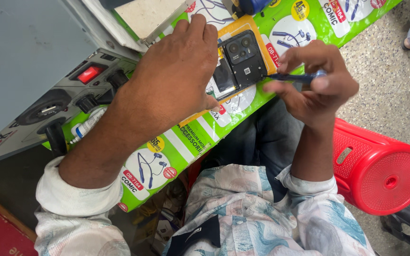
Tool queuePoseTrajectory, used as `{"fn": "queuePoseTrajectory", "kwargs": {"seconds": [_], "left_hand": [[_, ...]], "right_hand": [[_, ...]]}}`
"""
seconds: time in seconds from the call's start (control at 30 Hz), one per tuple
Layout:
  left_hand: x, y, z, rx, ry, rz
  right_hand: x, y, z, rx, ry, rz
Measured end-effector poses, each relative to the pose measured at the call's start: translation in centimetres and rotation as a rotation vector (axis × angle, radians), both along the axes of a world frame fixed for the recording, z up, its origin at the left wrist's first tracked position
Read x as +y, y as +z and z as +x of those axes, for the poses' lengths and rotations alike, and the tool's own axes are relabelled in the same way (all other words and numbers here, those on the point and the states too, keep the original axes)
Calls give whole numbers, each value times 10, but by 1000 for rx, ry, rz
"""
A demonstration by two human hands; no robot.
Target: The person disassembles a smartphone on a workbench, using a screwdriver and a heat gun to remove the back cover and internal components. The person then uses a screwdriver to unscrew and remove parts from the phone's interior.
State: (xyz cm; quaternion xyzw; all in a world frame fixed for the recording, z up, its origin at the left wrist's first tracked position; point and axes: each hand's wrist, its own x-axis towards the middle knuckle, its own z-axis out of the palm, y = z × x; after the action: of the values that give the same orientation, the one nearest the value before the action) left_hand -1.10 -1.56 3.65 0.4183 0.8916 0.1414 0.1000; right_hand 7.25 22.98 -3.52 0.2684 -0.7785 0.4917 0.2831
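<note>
A black smartphone with its back cover off lies on a yellow pad on the green printed work surface; its camera block faces up. My left hand rests flat over the phone's left part and presses it down. My right hand pinches a thin blue screwdriver, whose tip touches the phone's right edge.
A grey machine with a red rocker switch and black knobs stands at left. A small white tube lies by it. A red plastic stool sits at right on the speckled floor. Another person's foot shows at top right.
</note>
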Motion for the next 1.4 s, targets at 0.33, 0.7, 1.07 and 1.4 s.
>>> {"fn": "queuePoseTrajectory", "kwargs": {"seconds": [0.33,0.7,1.07,1.4], "left_hand": [[0,0,-1,16,-9,-9],[0,-1,-1,9,-7,-3],[0,2,1,-6,9,-6],[1,2,1,-8,8,-12]], "right_hand": [[5,-1,7,-95,-1,-102],[3,-1,9,-170,37,-69],[-2,2,11,-176,28,-105],[1,-4,12,-139,20,-107]]}}
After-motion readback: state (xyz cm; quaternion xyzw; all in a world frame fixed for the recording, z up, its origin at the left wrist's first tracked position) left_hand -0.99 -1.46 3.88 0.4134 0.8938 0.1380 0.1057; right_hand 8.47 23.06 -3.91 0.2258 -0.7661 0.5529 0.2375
